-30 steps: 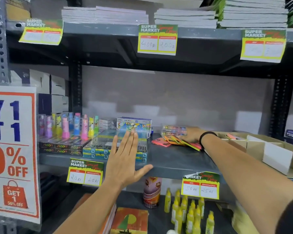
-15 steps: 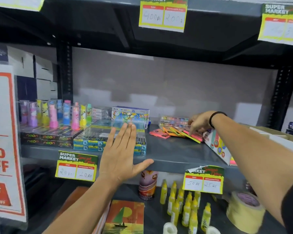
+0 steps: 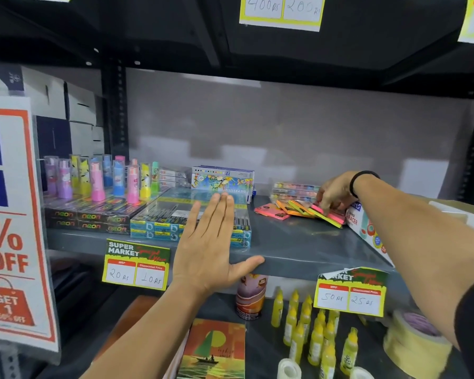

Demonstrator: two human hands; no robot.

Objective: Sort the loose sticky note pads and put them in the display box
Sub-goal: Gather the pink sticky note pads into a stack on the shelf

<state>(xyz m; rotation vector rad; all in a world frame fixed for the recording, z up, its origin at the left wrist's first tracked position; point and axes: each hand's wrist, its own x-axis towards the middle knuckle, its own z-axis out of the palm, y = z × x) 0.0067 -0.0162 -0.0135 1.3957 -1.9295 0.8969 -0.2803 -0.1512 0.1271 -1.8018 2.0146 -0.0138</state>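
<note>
A metal shop shelf (image 3: pixel 298 250) is seen from above and in front, with two bare arms reaching in. The loose sticky note pads (image 3: pixel 298 212) — pink, orange and yellow — are fanned in a low, overlapping heap on the right part of the shelf, their long edges slanting from back-left down to front-right. The right hand (image 3: pixel 334 194) is lowered onto the right end of that heap, fingers curled down and touching the top pink pad (image 3: pixel 333 216); whether a pad is actually pinched cannot be told, since the fingertips are hidden by the knuckles. Just right of the heap, and touching its edge, a white printed display box (image 3: pixel 367 228) is tipped on its side; its opening is not shown. The left hand (image 3: pixel 211 242) is held flat and spread, fingers together, thumb resting at the shelf's front lip, well apart from the pads and gripping nothing. The right hand is clearly the nearer one — the box lies just to its right, so a short sideways carry is judged to be what is called for.
</note>
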